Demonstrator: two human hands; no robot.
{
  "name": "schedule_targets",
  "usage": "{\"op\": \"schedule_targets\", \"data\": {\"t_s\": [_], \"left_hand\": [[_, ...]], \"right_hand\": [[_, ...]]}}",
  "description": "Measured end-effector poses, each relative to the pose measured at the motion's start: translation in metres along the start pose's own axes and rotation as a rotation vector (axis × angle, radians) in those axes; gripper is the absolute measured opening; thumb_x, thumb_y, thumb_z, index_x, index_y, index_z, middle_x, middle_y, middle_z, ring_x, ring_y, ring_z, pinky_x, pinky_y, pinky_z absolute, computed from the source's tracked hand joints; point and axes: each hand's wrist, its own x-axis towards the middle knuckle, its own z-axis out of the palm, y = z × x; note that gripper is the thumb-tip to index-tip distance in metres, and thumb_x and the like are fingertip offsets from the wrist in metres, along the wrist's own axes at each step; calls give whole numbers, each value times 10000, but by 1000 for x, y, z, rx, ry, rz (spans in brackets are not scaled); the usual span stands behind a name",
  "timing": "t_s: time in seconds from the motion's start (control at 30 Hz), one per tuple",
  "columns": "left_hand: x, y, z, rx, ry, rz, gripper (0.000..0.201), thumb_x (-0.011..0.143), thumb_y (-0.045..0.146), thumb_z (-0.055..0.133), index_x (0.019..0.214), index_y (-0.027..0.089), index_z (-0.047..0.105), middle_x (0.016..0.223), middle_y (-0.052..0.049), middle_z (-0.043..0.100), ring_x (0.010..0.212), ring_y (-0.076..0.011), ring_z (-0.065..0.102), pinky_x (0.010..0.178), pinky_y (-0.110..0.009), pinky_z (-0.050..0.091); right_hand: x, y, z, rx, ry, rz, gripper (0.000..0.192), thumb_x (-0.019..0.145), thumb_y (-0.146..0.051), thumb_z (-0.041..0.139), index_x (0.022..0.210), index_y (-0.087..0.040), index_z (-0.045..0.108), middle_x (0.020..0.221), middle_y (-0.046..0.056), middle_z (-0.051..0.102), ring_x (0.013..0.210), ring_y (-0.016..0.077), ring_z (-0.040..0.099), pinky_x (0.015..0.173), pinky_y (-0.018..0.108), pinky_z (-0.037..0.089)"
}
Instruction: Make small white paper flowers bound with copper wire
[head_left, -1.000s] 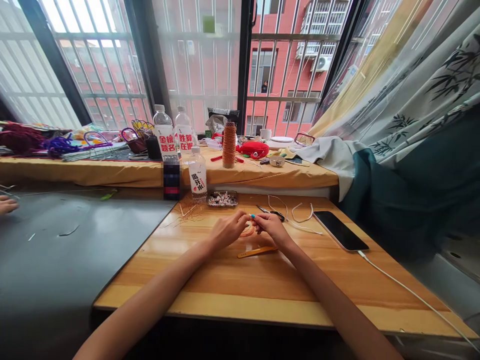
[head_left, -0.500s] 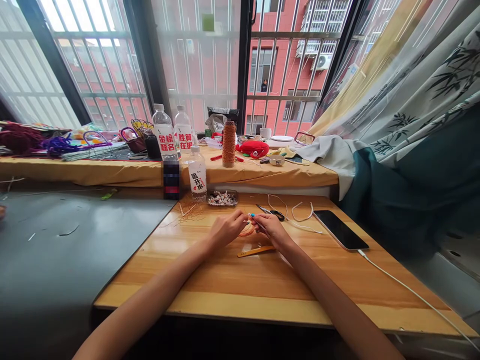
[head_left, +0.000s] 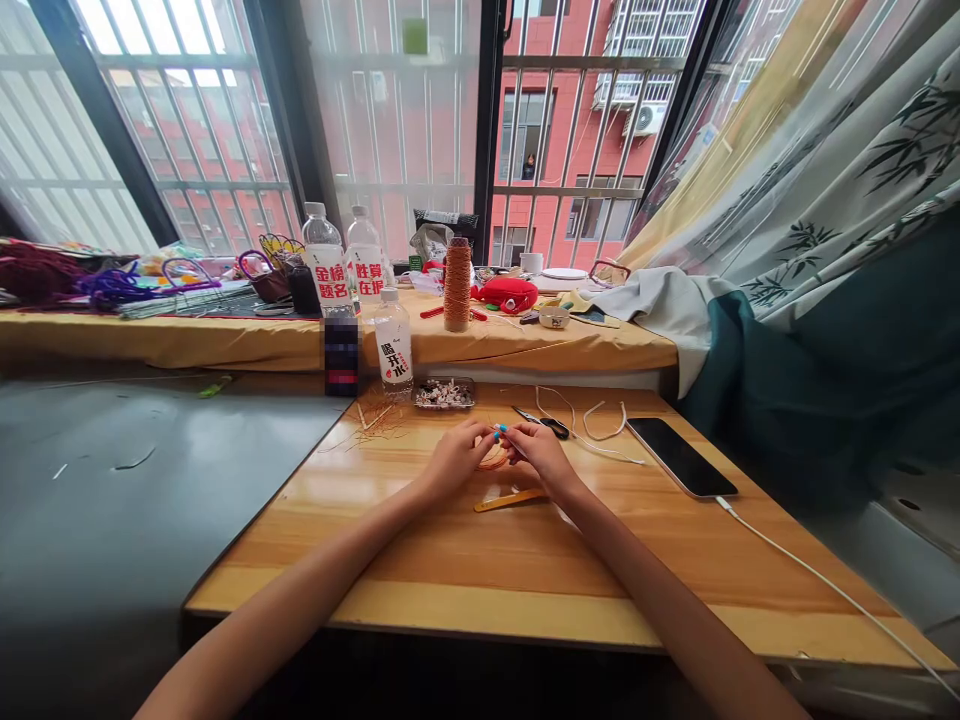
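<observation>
Over the middle of the wooden tabletop [head_left: 420, 560], my left hand [head_left: 456, 458] and my right hand [head_left: 541, 455] meet at their fingertips. Both are closed in a pinch, with turquoise nails showing at the tips. Orange thread [head_left: 493, 461] hangs in loops from between them, close to the wood. What exactly lies inside the pinch is mostly covered by fingers. A flat yellow strip [head_left: 510, 500] rests below my right wrist. Just beyond that hand are black-handled scissors [head_left: 553, 427], blades partly apart.
Behind my hands stand a tray of small pieces [head_left: 445, 394] and a water bottle [head_left: 394, 345]. Loose orange threads [head_left: 375, 420] lie left. White cords [head_left: 604, 425] and a charging phone [head_left: 681, 458] are right. A cone of orange thread [head_left: 457, 285] stands on the sill.
My left fingertips have closed in against my right ones, covering the orange bit that showed between them. A blurred, skin-toned shape at the far left edge has gone from view.
</observation>
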Motion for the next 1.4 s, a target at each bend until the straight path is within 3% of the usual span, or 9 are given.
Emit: {"op": "schedule_targets", "data": {"t_s": [0.1,0.23,0.33,0.6,0.9,1.1,1.27,1.4], "left_hand": [[2,3,0,-209,-17,-144,265,773,353,428,729,156,599,727,-14,593,666,-110,514,598,-195,366],[3,2,1,-485,-63,-369,287,724,405,460,683,140,562,564,29,518,433,-62,391,428,-183,293],[3,1,3,-574,-72,-457,264,699,395,486,683,138,545,513,52,466,375,-44,319,390,-181,249],[1,-7,8,-368,65,-350,200,696,340,522,734,149,565,643,14,554,536,-80,458,507,-186,335],[3,-7,3,-217,105,-229,292,801,342,370,730,158,585,730,-17,573,662,-114,511,587,-208,376],[1,-1,-2,-69,59,-51,141,761,267,464,831,172,541,830,-17,580,711,-116,510,636,-216,385],[0,2,-3,-86,119,-100,187,776,229,417,928,163,504,895,-36,571,712,-116,512,630,-219,386],[3,1,-5,-172,98,-169,193,767,289,434,853,155,544,817,-27,587,657,-114,512,578,-208,378]], "right_hand": [[2,3,0,-52,6,-52,234,578,-344,633,580,-122,558,517,-16,523,428,62,473,430,203,402],[3,5,0,-154,24,-120,233,611,-357,593,599,-127,553,539,-11,526,428,71,477,430,217,414],[3,6,1,-201,28,-146,229,632,-358,570,609,-130,551,542,-10,525,435,77,483,439,222,423],[2,7,2,-211,13,-150,228,645,-358,555,616,-132,540,547,-12,523,434,74,481,442,215,421],[3,7,0,-167,34,-145,227,641,-355,562,616,-131,540,549,-10,535,431,72,484,442,211,411],[2,5,0,-44,31,-85,237,607,-351,599,618,-121,546,544,-14,536,425,56,463,436,201,398],[1,3,0,-18,38,-54,250,584,-360,621,597,-124,540,535,-10,544,418,56,461,434,201,398],[1,3,1,-30,45,-56,250,588,-365,614,592,-128,537,536,-13,539,414,53,453,431,200,395]]}}
